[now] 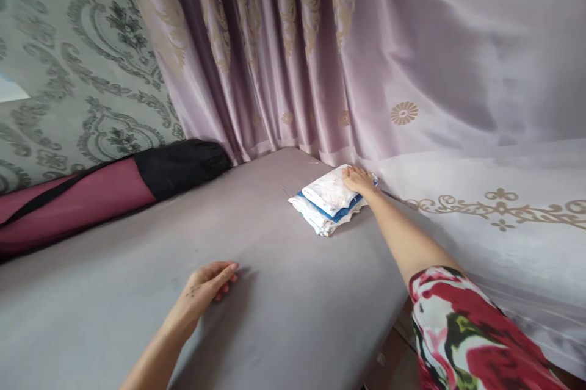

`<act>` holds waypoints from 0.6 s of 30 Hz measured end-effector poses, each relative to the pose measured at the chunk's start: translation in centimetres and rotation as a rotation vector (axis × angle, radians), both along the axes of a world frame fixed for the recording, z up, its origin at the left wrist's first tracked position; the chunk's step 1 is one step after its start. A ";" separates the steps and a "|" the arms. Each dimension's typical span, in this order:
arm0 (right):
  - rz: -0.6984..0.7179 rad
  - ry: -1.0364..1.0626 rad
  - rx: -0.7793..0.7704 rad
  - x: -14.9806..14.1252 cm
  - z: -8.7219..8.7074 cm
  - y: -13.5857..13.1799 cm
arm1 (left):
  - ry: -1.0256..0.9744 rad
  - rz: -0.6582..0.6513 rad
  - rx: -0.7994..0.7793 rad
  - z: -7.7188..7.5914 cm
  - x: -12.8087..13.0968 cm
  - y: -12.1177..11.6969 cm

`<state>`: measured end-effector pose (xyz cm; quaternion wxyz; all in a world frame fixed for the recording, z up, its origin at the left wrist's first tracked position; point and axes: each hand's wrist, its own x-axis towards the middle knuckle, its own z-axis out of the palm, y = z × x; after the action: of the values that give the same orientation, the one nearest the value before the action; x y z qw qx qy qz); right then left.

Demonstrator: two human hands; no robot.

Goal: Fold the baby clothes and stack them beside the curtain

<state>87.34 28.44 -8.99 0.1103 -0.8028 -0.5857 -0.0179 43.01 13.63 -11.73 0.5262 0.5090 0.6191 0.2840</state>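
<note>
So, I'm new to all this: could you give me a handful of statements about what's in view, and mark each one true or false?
1. The right hand touches the stack of folded cloths. True.
2. Both hands are on the stack. False: the left hand is apart from it.
3. The long bag lies along the patterned wall. True.
4. The stack is white all through. False: a blue layer shows in it.
5. The sleeve on the right arm is plain white. False: it has a pattern with red, white, green and black.
</note>
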 end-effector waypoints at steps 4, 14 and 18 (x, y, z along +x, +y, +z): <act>0.127 -0.017 0.041 -3.4 1.2 -1.2 | 0.061 0.072 -0.014 -0.4 -5.1 -2.0; 0.324 -0.098 0.004 -9.0 -1.3 -2.2 | 0.013 0.153 0.022 0.3 -8.7 -5.4; 0.351 -0.077 0.108 -8.9 -0.3 -4.8 | -0.060 0.174 0.035 0.4 -8.6 -5.3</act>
<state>78.48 23.63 -9.29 0.1323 -0.6798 -0.7188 -0.0604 34.40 8.29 -11.37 0.5088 0.4539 0.6399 0.3544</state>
